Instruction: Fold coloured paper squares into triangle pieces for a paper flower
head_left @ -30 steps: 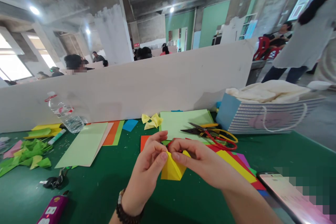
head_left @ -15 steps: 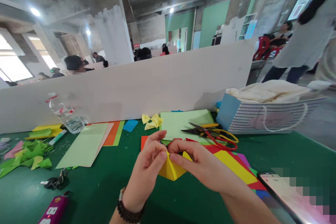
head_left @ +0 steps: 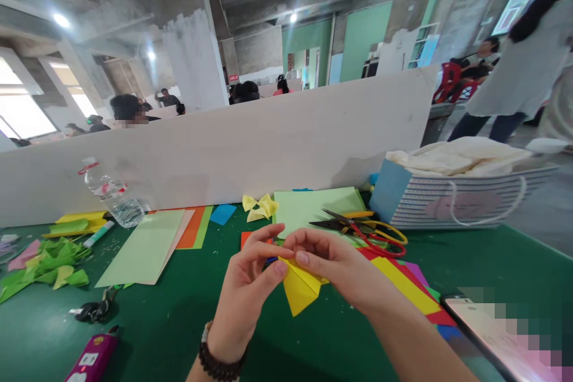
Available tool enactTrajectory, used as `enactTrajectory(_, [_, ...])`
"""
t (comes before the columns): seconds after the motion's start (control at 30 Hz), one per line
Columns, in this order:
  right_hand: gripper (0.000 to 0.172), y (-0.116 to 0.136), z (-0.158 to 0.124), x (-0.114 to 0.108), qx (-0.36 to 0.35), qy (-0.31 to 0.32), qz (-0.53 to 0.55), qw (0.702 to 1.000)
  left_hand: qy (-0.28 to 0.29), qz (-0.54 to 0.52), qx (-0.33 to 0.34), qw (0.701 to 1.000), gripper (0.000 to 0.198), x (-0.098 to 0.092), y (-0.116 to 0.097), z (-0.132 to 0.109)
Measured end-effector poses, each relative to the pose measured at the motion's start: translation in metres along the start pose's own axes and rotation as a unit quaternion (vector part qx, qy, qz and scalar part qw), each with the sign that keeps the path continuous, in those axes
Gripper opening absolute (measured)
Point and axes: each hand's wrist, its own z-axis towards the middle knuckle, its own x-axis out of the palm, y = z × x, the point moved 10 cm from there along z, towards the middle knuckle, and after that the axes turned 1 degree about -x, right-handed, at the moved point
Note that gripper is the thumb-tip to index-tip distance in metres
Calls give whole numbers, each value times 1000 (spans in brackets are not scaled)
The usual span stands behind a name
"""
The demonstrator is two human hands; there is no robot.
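Beyond, scissors (head_left: 345, 227), striped bag (head_left: 416, 203), partition (head_left: 268, 143); left hand (head_left: 246, 280), right hand (head_left: 335, 264), both pinching yellow paper (head_left: 301, 291)

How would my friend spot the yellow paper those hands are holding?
Look at the green table, then the left hand and right hand above it. At their fingertips is the folded yellow paper, one corner pointing down. Unlike the flat yellow sheet farther right, it's creased and held.

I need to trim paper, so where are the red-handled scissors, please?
In the head view, the red-handled scissors lie right of centre, beyond the right hand, left of the striped bag.
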Motion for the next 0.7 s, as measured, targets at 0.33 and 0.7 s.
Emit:
enactTrajectory(0.33, [37,11,-9,-1,-45,-4,-25,999,-100,-41,-3,994,16,-22,7,-1])
enactTrajectory(0.7, [19,48,-18,-21,-181,-153,-254,938,-113,20,67,991,7,-26,-9,-2])
